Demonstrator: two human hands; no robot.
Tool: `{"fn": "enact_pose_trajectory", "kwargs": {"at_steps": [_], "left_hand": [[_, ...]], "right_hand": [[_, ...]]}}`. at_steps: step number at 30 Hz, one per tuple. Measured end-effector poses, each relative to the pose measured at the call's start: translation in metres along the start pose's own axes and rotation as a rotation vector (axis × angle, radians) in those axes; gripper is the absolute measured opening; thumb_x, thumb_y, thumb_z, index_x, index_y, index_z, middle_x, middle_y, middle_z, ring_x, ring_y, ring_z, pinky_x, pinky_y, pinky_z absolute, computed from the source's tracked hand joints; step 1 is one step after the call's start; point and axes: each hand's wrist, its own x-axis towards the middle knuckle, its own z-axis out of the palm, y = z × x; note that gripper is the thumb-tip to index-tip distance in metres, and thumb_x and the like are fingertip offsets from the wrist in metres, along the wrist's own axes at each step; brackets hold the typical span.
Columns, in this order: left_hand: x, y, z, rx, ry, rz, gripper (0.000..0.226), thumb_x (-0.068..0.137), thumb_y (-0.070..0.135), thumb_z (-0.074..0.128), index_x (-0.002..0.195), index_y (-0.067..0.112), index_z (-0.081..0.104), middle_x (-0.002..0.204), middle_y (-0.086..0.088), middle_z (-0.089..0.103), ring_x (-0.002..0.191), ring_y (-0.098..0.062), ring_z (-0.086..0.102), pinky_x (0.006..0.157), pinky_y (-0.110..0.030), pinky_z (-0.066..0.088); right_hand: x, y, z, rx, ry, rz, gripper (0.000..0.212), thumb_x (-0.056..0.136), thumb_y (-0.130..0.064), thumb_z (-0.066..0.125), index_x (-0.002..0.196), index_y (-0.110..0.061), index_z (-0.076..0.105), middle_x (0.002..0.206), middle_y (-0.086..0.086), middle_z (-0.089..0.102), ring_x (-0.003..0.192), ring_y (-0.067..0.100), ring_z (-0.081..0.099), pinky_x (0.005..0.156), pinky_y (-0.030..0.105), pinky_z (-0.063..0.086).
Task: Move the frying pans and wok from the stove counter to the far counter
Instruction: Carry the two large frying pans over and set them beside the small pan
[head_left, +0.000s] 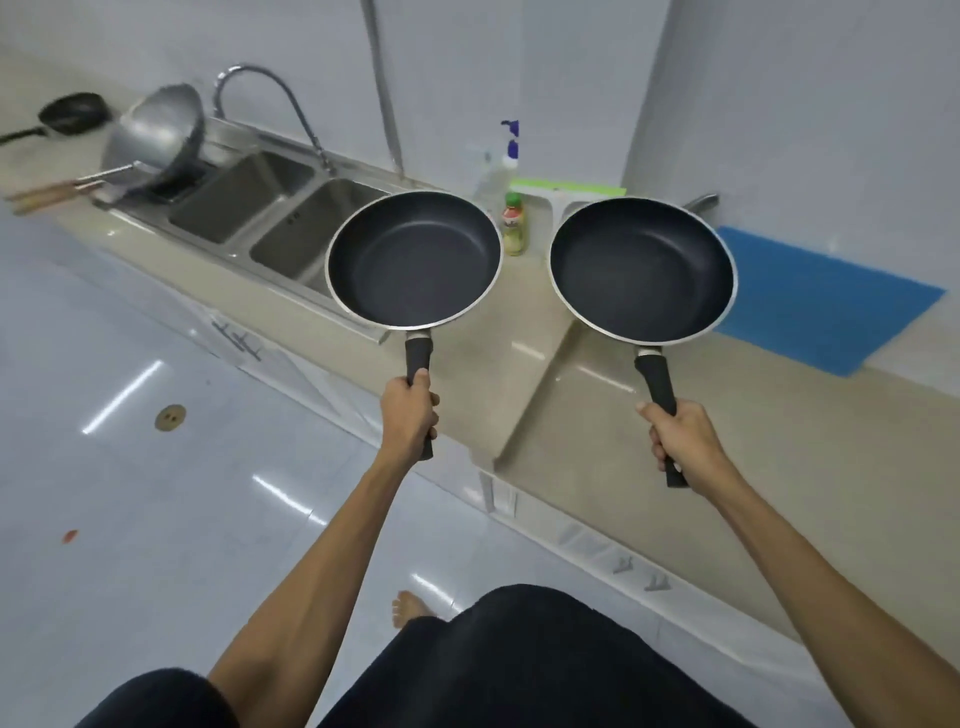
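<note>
Left grip (410, 415) wraps the handle of the left frying pan (414, 260) at frame centre; right grip (678, 441) clenches the right frying pan (642, 270) beside it — both arms outstretched, pans level above the tabletop (597, 415). The wok (156, 137) leans upper left — by the sink (244, 192).

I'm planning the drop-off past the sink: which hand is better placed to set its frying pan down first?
Probably the left hand: its frying pan hangs over the sink, nearer the far counter end than the right hand's pan.
</note>
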Motion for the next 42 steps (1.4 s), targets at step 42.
{"fn": "enact_pose_trajectory", "kwargs": {"at_steps": [42], "left_hand": [[0.534,0.098,-0.641,-0.106,0.556,-0.155,0.028,0.097,0.026,0.048,0.090,0.001,0.059,0.070,-0.010,0.056,0.045,-0.017,0.046,0.037,-0.023,0.039]], "right_hand": [[0.184,-0.446,0.823,-0.272,-0.545,-0.278,0.032,0.092,-0.036,0.067,0.074,-0.014,0.052,0.047,-0.001,0.048,0.032,0.012,0.040,0.034,0.024,0.034]]}}
